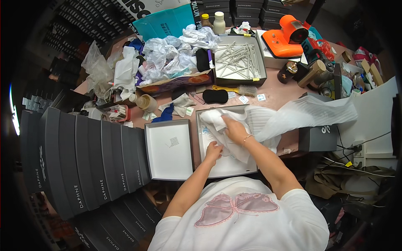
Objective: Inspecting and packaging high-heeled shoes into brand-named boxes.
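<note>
An open shoe box (235, 172) with a white inside lies right in front of me, and white tissue paper (231, 147) is bunched in it. My right hand (235, 130) is closed on a fold of that paper in the upper part of the box. Lower down, my left hand (214, 153) is over the left part of the box beside the paper's edge, its fingers bent but apart. A long ribbed white foam sheet (310, 115) trails from the box to the right. What lies under the paper is hidden. The box lid (169, 154) rests inside-up on the left.
Stacked dark shoe boxes (88, 163) rise at the left. Behind are a bin of crumpled paper (167, 56), a box of white sticks (238, 60), an orange device (287, 37), a yellow-handled brush (247, 90) and a black oval pad (215, 96). A grey box (318, 140) stands right.
</note>
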Demonstrator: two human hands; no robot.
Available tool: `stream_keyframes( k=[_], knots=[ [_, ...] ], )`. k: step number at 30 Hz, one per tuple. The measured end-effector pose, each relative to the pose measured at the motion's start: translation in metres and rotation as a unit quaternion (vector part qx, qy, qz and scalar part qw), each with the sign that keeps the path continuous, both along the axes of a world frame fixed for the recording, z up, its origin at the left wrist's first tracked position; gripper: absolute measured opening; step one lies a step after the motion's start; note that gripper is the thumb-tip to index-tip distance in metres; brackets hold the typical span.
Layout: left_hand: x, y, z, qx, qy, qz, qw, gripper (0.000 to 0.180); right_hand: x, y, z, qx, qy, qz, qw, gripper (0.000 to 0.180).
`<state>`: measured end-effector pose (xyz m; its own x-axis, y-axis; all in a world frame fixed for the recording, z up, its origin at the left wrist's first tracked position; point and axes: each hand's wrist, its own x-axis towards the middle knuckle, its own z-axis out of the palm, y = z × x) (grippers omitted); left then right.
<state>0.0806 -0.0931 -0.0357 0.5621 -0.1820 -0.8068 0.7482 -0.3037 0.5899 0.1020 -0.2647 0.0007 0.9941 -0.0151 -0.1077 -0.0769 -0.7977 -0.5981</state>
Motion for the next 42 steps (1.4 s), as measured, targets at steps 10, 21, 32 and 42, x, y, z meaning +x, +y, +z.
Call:
stream_keyframes(
  k=[10,21,32,42],
  knots=[
    [-0.001,-0.001,0.036,-0.104,-0.192,-0.012,0.976,0.020,-0.055,-0.143,0.151,0.573,-0.104,-0.254,0.772,0.036],
    [0.058,0.189,0.146,-0.099,-0.279,0.021,0.955,0.013,-0.054,-0.101,0.214,0.429,-0.071,-0.163,0.886,0.048],
    [0.063,0.257,0.137,-0.143,-0.349,0.068,0.924,0.016,0.004,-0.097,0.172,0.546,0.066,-0.209,0.808,0.025],
    [0.062,0.267,0.091,-0.217,-0.207,0.195,0.934,0.027,-0.211,-0.112,0.092,0.514,0.105,-0.399,0.752,0.041]
  ],
)
